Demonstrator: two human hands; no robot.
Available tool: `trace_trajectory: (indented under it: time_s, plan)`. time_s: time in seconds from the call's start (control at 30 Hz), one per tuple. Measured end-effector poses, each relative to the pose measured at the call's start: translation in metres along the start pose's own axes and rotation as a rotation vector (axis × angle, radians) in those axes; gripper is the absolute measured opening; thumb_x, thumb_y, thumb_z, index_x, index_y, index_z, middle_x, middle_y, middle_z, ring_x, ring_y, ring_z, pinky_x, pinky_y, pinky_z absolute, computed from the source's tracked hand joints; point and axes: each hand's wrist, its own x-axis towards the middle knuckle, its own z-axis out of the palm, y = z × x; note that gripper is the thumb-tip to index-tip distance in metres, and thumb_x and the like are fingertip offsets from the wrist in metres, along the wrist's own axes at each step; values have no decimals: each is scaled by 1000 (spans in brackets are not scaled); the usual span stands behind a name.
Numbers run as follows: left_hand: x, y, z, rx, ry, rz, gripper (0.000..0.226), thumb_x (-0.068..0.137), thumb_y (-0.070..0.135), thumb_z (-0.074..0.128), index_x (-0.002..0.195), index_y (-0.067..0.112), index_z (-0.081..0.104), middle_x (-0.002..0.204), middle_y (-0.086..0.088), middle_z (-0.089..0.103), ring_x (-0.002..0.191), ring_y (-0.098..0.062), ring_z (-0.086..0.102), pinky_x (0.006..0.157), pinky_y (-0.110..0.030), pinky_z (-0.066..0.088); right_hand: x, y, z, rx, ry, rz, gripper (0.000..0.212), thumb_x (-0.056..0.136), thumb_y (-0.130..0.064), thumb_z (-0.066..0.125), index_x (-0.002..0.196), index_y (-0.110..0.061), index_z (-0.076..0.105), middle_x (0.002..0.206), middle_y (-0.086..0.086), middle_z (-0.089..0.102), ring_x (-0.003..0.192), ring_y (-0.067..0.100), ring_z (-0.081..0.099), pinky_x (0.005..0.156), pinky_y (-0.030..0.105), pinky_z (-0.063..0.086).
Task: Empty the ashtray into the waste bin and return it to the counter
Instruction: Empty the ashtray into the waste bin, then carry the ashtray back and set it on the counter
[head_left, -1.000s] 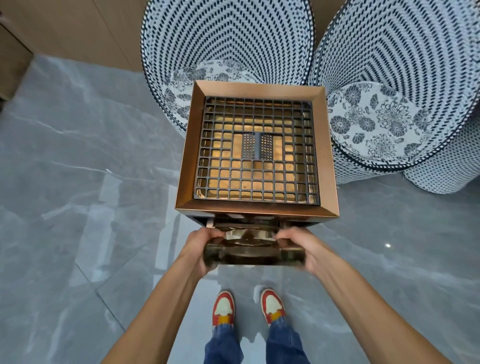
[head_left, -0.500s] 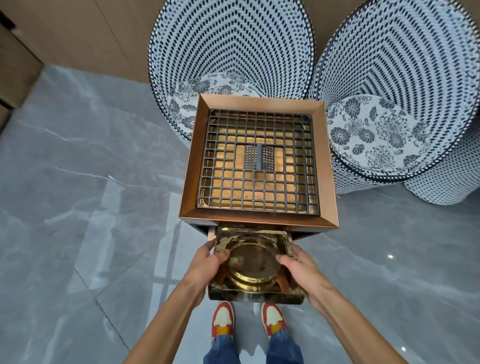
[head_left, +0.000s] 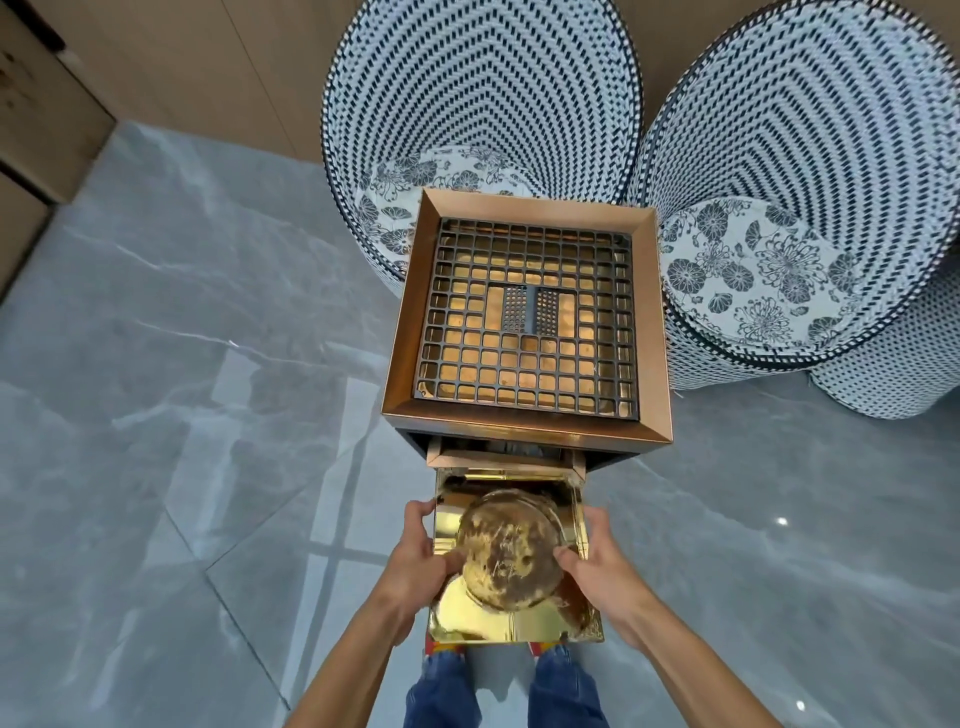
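Note:
A square copper-coloured bin (head_left: 524, 415) stands on the floor, its top covered by a dark metal grid (head_left: 527, 322). From a slot under its front edge a shiny gold tray (head_left: 514, 623) sticks out toward me. On the tray sits a round, stained gold ashtray dish (head_left: 511, 551). My left hand (head_left: 421, 556) grips the tray's left side with the thumb touching the dish. My right hand (head_left: 592, 561) holds the right side, its thumb on the dish's rim.
Two blue-and-white woven chairs (head_left: 478, 119) (head_left: 810, 171) with floral cushions stand right behind the bin. Grey glossy tile floor (head_left: 182, 415) spreads to the left and right. A wooden wall runs along the back. My shoes and jeans (head_left: 504, 686) are below the tray.
The gold tray has slid out of the bin's front slot toward me, showing the whole round dish. Both hands moved back with it and now reach the dish.

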Motion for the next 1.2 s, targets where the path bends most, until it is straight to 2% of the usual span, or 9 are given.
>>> trace_trajectory:
  time_s: [0.07,0.13,0.27,0.43,0.63,0.77,0.93,1.07,1.2]
  plan:
    - [-7,-9,-2,-25,-1,-4,57,97,7,61,142,22,29,94,-22,55,63,-11,55,50,-22,47,-6,5,3,13,-11,13,52,100,-4,54,132,-38,30,158,16,37,147,34,35,118,63,35]
    - [-16,-14,-4,-63,-3,-2,56,98,6,60,141,24,29,102,-22,51,67,-11,57,52,-20,47,-16,4,5,23,-5,15,50,99,-2,55,122,-40,34,150,17,44,140,34,44,111,64,43]
    - [-48,-12,-11,-129,20,36,51,98,5,58,136,28,33,99,-8,57,96,-29,68,77,-41,60,-48,-6,8,68,-10,-7,47,101,-7,55,126,-41,34,134,16,56,119,28,61,101,58,54]
    - [-100,7,-27,-173,79,87,54,94,13,64,113,58,43,127,-18,51,117,-39,62,98,-60,53,-90,-26,5,114,-2,-131,53,96,-17,62,125,-53,37,152,6,45,140,29,46,112,60,44]
    - [-164,51,-44,-226,150,261,50,90,22,70,118,55,46,119,-21,58,97,-39,72,86,-61,58,-153,-88,-12,75,36,-260,53,95,-10,64,124,-47,41,142,1,57,132,24,55,114,56,43]
    - [-213,81,-54,-242,189,374,50,91,21,70,128,45,46,113,-28,59,94,-43,72,77,-60,60,-184,-118,-26,20,40,-364,68,79,-39,73,134,-53,36,151,2,52,140,27,50,115,57,41]
    - [-271,111,-64,-299,270,509,50,90,20,72,134,35,52,106,-25,64,75,-15,76,66,-32,61,-255,-170,-33,-13,84,-560,75,89,-45,68,154,-39,32,157,-6,47,143,19,46,119,53,38]
    - [-313,136,-66,-371,322,604,47,89,19,73,130,37,57,103,-23,65,81,-27,74,75,-43,62,-299,-199,-41,-15,99,-679,71,101,-37,59,161,-30,23,163,-11,34,152,14,31,126,49,26]
    - [-345,149,-68,-456,414,686,42,87,23,75,118,49,62,105,-16,76,91,-27,75,80,-42,62,-335,-233,-48,-41,17,-795,81,86,-61,66,156,-47,27,158,-15,44,145,16,43,121,55,33]
